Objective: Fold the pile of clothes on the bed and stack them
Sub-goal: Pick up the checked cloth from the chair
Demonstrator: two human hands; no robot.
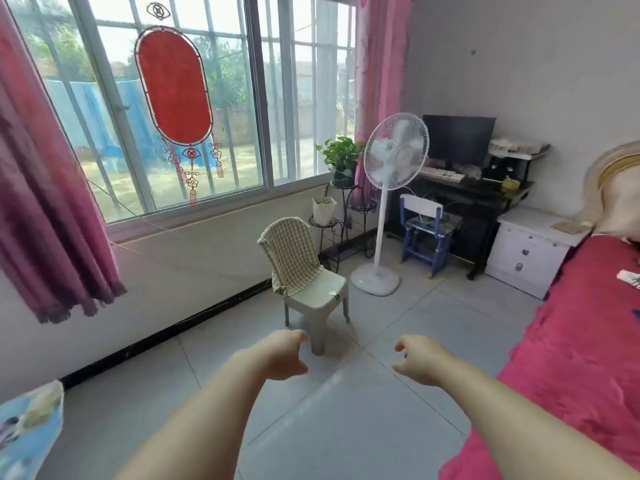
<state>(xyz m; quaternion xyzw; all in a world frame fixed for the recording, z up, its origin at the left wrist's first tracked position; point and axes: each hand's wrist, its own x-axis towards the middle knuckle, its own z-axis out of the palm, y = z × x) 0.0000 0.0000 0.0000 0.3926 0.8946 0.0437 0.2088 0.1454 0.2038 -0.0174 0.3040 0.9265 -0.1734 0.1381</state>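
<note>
We face a barred window (298, 109) that bears a red lantern-shaped decal (175, 88) with tassels; its small emblems carry no lettering we can read. Below it lies a grey tiled floor (346, 427). The bed (571, 358), under a pink-red cover, runs along the right edge of the view. A white item (631, 278) lies on its far part, cut off by the frame, and we cannot tell whether it is clothing. A purple-pink curtain (41, 202) hangs at the left.

By the far wall stand a white pedestal fan (396, 150), a dark desk (485, 192) with a monitor (459, 140), and a white drawer cabinet (530, 251) at the bed's head. A cream plastic chair (318, 289) stands mid-floor with a checked cloth (291, 254) draped over its back. A small tag (333, 294) on its seat is too small to read.

Our left hand (284, 356) and right hand (419, 360) reach out over the floor, apart, with fingers loosely curled and nothing in them.
</note>
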